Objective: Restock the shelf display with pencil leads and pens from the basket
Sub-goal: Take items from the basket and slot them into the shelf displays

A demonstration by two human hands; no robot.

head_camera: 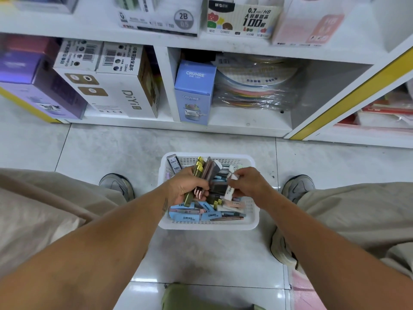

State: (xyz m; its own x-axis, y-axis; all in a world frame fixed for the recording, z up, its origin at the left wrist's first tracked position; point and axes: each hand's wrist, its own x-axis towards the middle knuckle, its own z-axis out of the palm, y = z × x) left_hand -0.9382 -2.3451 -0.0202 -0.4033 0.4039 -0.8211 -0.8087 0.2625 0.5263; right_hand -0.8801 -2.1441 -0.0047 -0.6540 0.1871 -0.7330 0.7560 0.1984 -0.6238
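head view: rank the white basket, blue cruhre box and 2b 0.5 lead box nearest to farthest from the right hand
1. White basket: directly under the right hand, on the floor.
2. Blue CRUHRE box: up and left, on the bottom shelf.
3. 2B 0.5 lead box: farthest, on the shelf above.

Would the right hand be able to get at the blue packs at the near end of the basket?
Probably not yet: the blue packs lie uncovered, but the right hand already pinches a white pack.

White basket on tiled floor
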